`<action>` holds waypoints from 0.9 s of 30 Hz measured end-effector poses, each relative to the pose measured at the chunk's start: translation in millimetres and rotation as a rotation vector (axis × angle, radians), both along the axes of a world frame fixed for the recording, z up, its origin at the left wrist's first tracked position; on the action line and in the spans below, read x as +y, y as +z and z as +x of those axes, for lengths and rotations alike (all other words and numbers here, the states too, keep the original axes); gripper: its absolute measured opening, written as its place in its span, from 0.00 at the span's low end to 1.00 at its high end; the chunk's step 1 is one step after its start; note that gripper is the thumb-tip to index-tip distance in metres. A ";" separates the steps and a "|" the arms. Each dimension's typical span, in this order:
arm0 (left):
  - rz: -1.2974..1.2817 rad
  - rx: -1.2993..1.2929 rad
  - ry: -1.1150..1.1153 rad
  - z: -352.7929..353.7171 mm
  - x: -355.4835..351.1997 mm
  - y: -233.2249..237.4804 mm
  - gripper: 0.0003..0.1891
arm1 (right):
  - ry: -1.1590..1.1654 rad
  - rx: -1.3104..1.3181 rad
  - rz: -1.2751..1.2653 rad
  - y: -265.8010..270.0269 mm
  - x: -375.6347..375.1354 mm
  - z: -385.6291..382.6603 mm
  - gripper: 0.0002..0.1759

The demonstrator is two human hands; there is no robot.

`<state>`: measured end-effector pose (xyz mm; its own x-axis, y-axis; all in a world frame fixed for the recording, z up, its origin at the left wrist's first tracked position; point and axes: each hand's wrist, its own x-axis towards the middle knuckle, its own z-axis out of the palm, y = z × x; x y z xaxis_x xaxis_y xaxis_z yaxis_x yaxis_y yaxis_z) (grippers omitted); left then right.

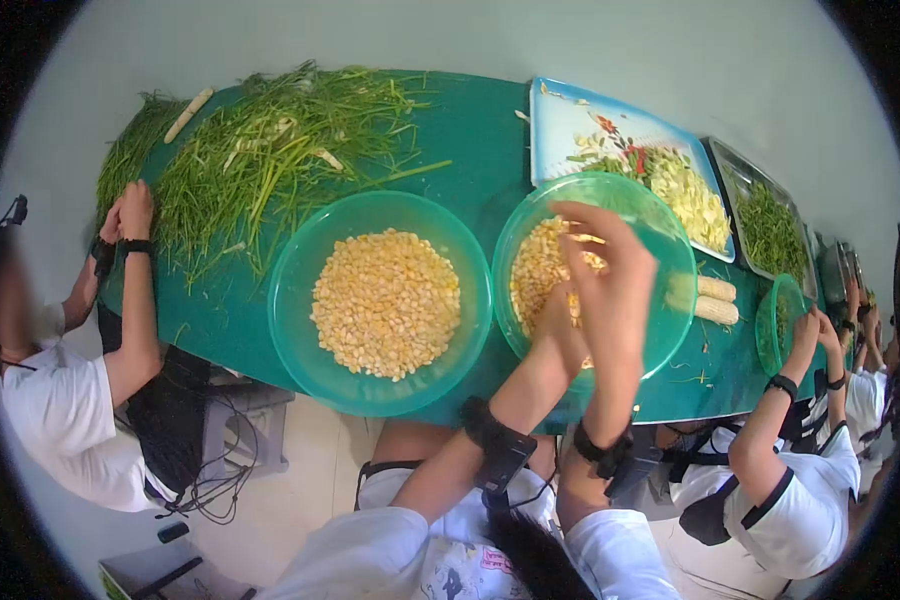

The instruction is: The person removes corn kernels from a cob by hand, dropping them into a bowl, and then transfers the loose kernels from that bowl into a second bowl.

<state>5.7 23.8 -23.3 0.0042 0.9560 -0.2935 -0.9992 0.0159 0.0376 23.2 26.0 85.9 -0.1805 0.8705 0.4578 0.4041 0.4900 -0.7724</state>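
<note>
Both my hands are over the right green basin [675, 340], which holds loose corn kernels [538, 275]. My left hand [560, 325] is low over the kernels, its fingers mostly hidden behind my right hand. Above it my right hand [615, 280] is raised, with thumb and fingers curved apart and a blurred yellowish bit near the fingertips; whether it is held is unclear. The left green basin [285, 330] holds a heap of corn kernels [387, 303]. Pale corn cobs [715, 300] lie just right of the right basin.
Long green stalks [270, 170] cover the table's left part. A white tray [555, 130] with cut vegetables and a metal tray [727, 160] of greens stand at the back right. People sit at both sides; one's hands [818, 325] are at a small green basket [765, 330].
</note>
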 end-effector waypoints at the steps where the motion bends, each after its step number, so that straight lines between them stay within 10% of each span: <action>1: -0.108 0.016 -0.062 0.5 -3.6 5.2 0.15 | -0.051 -0.017 0.026 -7.8 5.8 14.1 0.16; 6: -0.031 -0.082 -0.088 5.7 0.1 -21.3 0.10 | -0.324 -0.215 -0.141 -42.7 14.0 82.4 0.16; 19: 0.035 0.004 0.141 -16.0 -7.7 32.1 0.06 | 0.219 -0.634 -0.314 -46.1 5.6 76.0 0.12; 27: -0.032 0.064 0.141 -13.9 -2.6 27.9 0.05 | -0.040 -0.349 -0.236 -45.2 9.7 89.1 0.07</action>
<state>-8.1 21.1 4.6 -0.1490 0.9358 -0.3196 -0.9872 -0.1220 0.1030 112.2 35.7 40.6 -0.2531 0.9537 0.1627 0.6766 0.2947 -0.6748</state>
